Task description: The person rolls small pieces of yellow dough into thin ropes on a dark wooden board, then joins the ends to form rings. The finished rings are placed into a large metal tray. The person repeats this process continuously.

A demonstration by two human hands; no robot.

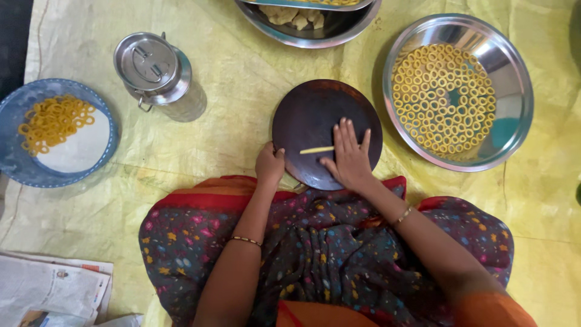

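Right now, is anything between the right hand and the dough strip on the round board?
Nothing visible. The right hand lies flat on the dark round board, its fingers already over one end of the yellow dough strip. The left hand grips the board's near edge.

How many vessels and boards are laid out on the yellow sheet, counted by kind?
Steel bowls: 2, one with dough rings, one with dough lumps at the top edge
Blue plate with rings: 1
Lidded steel can: 1
Round dark wooden board: 1
Total: 5
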